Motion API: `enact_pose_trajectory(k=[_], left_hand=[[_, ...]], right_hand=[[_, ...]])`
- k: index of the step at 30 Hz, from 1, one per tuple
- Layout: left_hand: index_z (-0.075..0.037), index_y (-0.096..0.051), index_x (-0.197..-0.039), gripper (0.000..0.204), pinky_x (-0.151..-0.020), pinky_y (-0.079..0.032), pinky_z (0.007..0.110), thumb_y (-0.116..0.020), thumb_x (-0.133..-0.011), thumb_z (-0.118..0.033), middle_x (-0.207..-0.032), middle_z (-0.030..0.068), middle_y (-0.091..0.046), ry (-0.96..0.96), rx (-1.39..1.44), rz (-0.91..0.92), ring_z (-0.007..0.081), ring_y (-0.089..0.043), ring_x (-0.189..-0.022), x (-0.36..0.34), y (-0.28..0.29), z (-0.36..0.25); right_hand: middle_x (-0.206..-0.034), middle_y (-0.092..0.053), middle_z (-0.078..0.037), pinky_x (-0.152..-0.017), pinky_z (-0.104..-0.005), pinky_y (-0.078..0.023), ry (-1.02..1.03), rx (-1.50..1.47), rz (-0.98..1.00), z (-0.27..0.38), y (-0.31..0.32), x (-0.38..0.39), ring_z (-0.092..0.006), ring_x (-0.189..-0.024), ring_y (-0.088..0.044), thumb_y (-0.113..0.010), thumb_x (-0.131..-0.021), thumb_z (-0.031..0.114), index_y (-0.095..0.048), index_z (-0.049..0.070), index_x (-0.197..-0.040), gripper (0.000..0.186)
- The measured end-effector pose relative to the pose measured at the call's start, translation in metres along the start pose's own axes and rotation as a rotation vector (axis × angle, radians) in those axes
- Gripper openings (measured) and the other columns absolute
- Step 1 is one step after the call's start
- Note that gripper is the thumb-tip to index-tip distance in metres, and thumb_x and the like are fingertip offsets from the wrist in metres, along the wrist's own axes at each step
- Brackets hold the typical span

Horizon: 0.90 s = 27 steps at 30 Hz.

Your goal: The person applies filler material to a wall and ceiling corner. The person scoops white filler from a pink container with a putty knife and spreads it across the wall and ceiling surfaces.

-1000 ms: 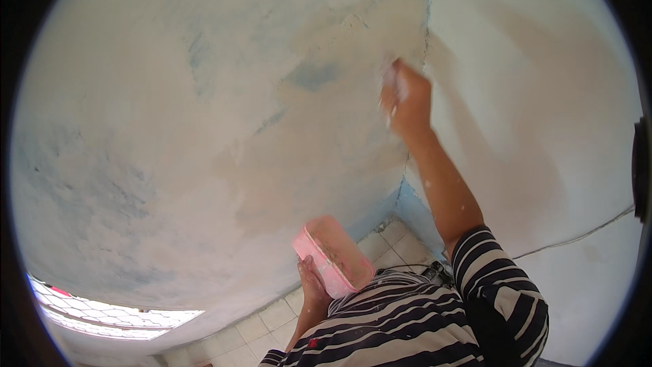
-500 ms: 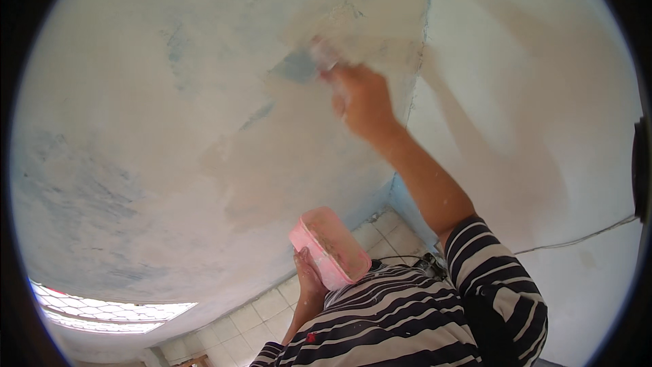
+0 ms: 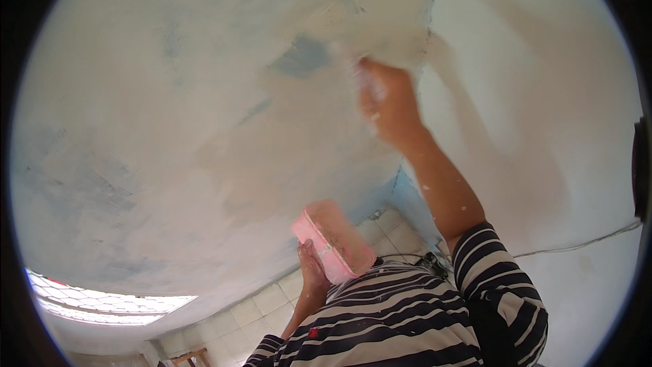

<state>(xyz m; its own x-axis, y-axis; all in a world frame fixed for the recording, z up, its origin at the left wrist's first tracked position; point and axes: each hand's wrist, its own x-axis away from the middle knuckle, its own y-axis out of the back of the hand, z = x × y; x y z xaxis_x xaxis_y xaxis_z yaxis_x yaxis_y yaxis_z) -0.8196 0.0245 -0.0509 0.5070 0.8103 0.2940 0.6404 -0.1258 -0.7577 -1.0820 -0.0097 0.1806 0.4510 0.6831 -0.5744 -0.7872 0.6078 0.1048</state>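
My right hand (image 3: 386, 102) is raised before the patchy pale wall (image 3: 156, 129), close to the corner, its fingers closed around a blurred pale tool, apparently a scraper (image 3: 348, 53). A bluish bare-looking patch (image 3: 299, 58) shows left of the tool. Whether the tool touches the wall I cannot tell. Low in front of my body, my left hand (image 3: 311, 265) grips the side of a pink plastic tub (image 3: 336, 238) smeared inside with pale beige paste.
A second pale wall (image 3: 530, 95) meets this one at the right, crossed low by a cable (image 3: 577, 243). Below are a tiled floor (image 3: 272, 304), a black cabled object (image 3: 431, 264) in the corner and a wooden piece (image 3: 193, 357). A bright grilled opening (image 3: 109, 302) is at lower left.
My right hand with the tool swept left across the wall, then came back rightward and slightly down. The blue patch shows more fully. My left hand and the tub barely moved.
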Motion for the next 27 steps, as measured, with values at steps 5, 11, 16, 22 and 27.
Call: enact_pose_trajectory(k=[5, 11, 16, 22, 27], left_hand=[[-0.006, -0.037, -0.136, 0.051, -0.094, -0.048, 0.046, -0.044, -0.092, -0.030, -0.126, 0.0131, -0.053, -0.019, -0.022, -0.028, 0.0301, -0.054, -0.114, -0.002, -0.004, 0.009], [-0.006, -0.039, -0.134, 0.052, -0.096, -0.044, 0.044, -0.044, -0.091, -0.034, -0.126, 0.0125, -0.052, -0.078, -0.124, -0.096, 0.0300, -0.051, -0.116, 0.008, -0.008, -0.001], [-0.006, -0.040, -0.134, 0.053, -0.101, -0.039, 0.044, -0.042, -0.091, -0.038, -0.128, 0.0114, -0.050, 0.027, -0.067, -0.052, 0.0299, -0.048, -0.119, 0.012, -0.031, 0.000], [-0.006, -0.037, -0.137, 0.057, -0.101, -0.039, 0.044, -0.043, -0.089, -0.038, -0.130, 0.0113, -0.049, -0.003, -0.082, -0.072, 0.0300, -0.047, -0.120, 0.008, -0.011, -0.003], [-0.006, -0.036, -0.138, 0.058, -0.101, -0.039, 0.044, -0.044, -0.089, -0.037, -0.131, 0.0119, -0.048, -0.008, -0.039, -0.032, 0.0298, -0.047, -0.120, 0.009, -0.031, 0.002]], right_hand=[[-0.060, -0.051, -0.002, -0.044, -0.0278, -0.035, 0.384, 0.410, -0.243, -0.027, -0.012, -0.018, -0.0121, -0.049, -0.047, -0.058, -0.085, 0.006, -0.060, 0.005, -0.087, 0.002], [-0.065, -0.053, -0.003, -0.044, -0.0287, -0.038, 0.267, 0.090, -0.134, -0.021, -0.004, 0.002, -0.0138, -0.051, -0.049, -0.060, -0.085, 0.008, -0.060, 0.005, -0.085, 0.004], [-0.066, -0.057, -0.003, -0.046, -0.0259, -0.039, 0.513, 0.489, -0.393, -0.041, 0.006, -0.035, -0.0103, -0.051, -0.050, -0.058, -0.085, 0.001, -0.060, 0.004, -0.087, 0.004], [-0.099, -0.069, -0.013, -0.072, -0.0365, -0.053, 0.455, 0.251, -0.019, -0.014, -0.010, 0.011, -0.0247, -0.082, -0.067, -0.063, -0.073, 0.003, -0.067, 0.004, -0.103, 0.031], [-0.064, -0.055, -0.002, -0.049, -0.0284, -0.041, 0.336, 0.478, -0.338, -0.023, 0.020, -0.035, -0.0118, -0.052, -0.049, -0.057, -0.086, 0.005, -0.061, 0.005, -0.088, 0.005]])
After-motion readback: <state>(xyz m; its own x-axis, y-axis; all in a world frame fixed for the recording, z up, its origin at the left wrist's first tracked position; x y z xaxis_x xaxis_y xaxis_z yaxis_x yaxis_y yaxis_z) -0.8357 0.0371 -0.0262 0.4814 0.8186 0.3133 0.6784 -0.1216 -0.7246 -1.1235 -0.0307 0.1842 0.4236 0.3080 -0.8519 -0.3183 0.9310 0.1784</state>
